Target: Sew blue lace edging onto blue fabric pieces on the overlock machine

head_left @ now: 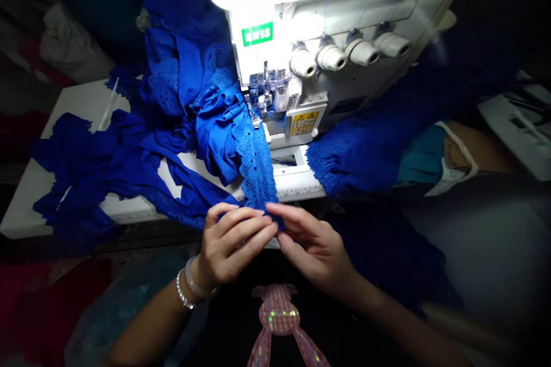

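Observation:
A strip of royal-blue eyelet lace (253, 166) runs from the needle area of a white overlock sewing machine (310, 57) down to the table's front edge. My left hand (235, 238) and my right hand (312, 246) meet there, fingertips pinching the strip's blue end between them. The machine's presser foot (258, 109) rests near the top of the strip. Loose blue fabric pieces (116, 166) spread over the white sewing table (77, 106) to the left. The fingertips hide part of the gathered end.
A large heap of blue lace (357, 149) lies right of the machine, with teal cloth (422, 155) beyond it. Dark fabric bundles (112, 17) sit behind the table at upper left. Several thread cones' white holders (348, 49) stand on the machine's front.

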Demonstrator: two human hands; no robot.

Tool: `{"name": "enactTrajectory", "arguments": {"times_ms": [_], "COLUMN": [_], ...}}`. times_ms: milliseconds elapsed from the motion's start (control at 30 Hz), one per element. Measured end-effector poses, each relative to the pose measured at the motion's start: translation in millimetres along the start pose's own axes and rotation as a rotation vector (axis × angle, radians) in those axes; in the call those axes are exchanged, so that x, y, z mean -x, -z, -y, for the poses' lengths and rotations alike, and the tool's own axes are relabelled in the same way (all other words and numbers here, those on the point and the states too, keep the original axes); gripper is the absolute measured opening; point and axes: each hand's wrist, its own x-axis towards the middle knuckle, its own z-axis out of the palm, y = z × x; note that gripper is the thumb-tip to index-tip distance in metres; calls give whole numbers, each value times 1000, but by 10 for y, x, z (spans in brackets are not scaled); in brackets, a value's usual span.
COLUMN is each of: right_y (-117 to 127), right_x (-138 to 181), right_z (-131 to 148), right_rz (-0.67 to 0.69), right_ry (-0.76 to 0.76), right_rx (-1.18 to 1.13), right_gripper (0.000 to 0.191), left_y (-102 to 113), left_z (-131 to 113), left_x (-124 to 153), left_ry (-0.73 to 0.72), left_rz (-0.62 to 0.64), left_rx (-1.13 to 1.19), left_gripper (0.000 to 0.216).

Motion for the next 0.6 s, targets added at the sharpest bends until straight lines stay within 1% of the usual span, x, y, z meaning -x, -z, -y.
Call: {"name": "enactTrajectory", "arguments": {"times_ms": [67,100,167,267,333,400,433,533,600], "right_y": [26,34,37,29,32,48,60,107,142], "right_x": [-38,-60,-107,-165,-184,-185,-177,-125,-76], "right_z": [-37,-52,-66,-29,18,49,51,-8,-79], "right_rz": [-2,-1,13,71,137,157,136,4,-1], "right_ry": [221,319,464,614,647,642,649,694,708], "right_rx": [197,269,361,406,408,428,458,594,636], "right_gripper": [34,34,41,54,59,57,56,57,55], "left_y": [-24,-46,-100,-148,-136,-100,-79,-22,3], "left_z": [63,111,245,490,620,691,705,705,702], "left_x": [-35,-64,-151,-331,-440,-507,-523,-523,-511], "left_ry": [-53,-78,-106,-32,27,29,11,-51,-96], "left_rz": [-51,-69,-60,-30,-52,-60,-52,-6,52], "left_rx": [62,87,71,-95,-192,-233,-239,-237,-229], "left_gripper": [15,14,20,26,28,26,25,28,31]}}
